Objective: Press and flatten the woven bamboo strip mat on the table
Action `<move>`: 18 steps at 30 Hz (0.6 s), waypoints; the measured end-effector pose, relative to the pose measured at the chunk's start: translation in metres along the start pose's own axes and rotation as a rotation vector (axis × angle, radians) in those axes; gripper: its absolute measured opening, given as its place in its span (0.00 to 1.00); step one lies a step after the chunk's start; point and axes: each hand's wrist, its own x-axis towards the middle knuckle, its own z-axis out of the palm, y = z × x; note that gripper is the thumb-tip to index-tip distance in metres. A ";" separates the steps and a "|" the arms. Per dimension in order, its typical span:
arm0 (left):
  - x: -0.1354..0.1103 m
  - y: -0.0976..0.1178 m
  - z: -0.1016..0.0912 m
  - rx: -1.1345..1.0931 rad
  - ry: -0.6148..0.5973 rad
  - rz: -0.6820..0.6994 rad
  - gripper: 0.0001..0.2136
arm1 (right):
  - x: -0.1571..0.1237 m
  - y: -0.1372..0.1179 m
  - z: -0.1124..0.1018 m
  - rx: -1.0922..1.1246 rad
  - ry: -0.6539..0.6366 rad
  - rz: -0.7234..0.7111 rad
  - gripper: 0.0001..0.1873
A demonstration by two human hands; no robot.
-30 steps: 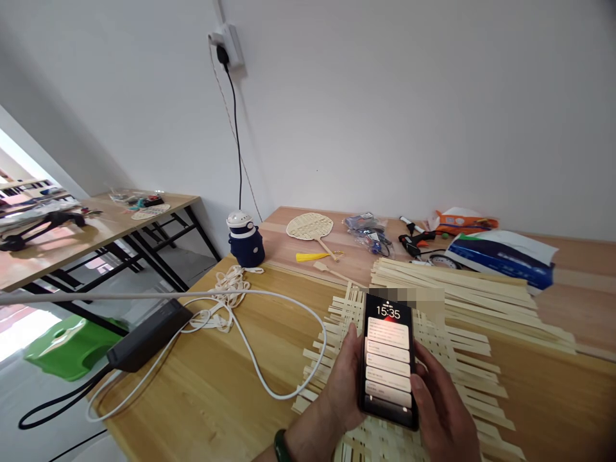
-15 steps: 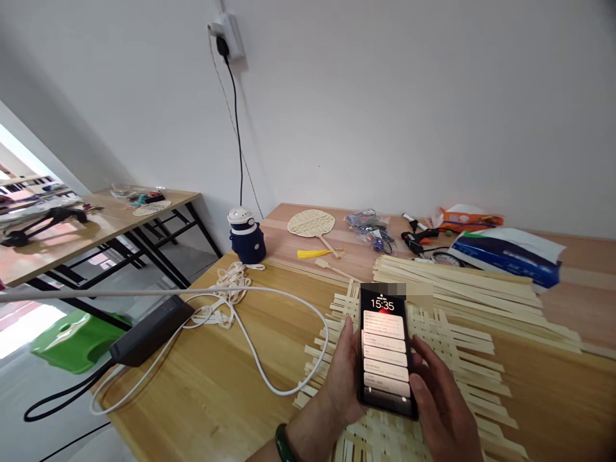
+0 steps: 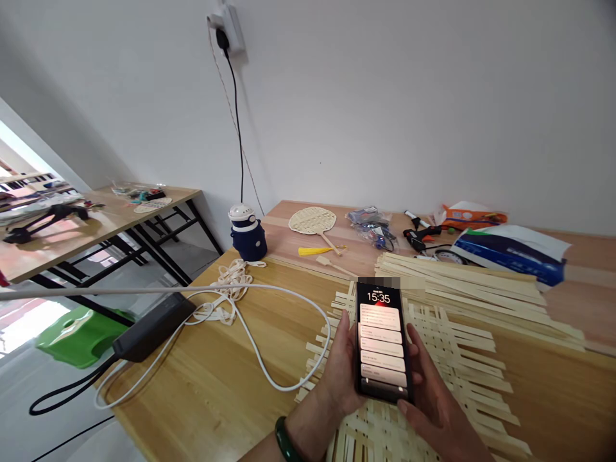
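Both hands hold a black phone [image 3: 382, 343] upright over the table, its lit screen reading 15:35 above a stack of notification cards. My left hand [image 3: 339, 369], with a green bracelet at the wrist, grips its left edge. My right hand [image 3: 428, 391] wraps the right edge and lower corner, thumb beside the screen. Under the phone lies a partly woven mat of pale bamboo strips [image 3: 452, 350] on the wooden table [image 3: 216, 378].
A pile of loose bamboo strips [image 3: 476, 282] lies behind the mat. A white cable [image 3: 269, 333] loops to a black power bank [image 3: 154, 324] at the left edge. Further back stand a navy bottle [image 3: 247, 234], a woven fan [image 3: 312, 221], a glue gun [image 3: 419, 236] and a blue package [image 3: 513, 251].
The phone and both hands have shifted slightly up and left in view as the head moved. The grip on the phone is unchanged.
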 end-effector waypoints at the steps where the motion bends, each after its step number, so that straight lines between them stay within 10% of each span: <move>1: 0.000 0.000 0.000 0.002 0.001 -0.005 0.40 | -0.001 -0.003 0.001 0.016 0.012 0.034 0.48; 9: -0.004 -0.011 0.008 0.078 0.061 -0.014 0.37 | 0.004 -0.037 0.003 0.128 0.291 0.175 0.36; 18: -0.004 -0.009 0.008 0.031 0.011 -0.015 0.36 | 0.002 -0.029 -0.008 -0.163 0.372 -0.109 0.29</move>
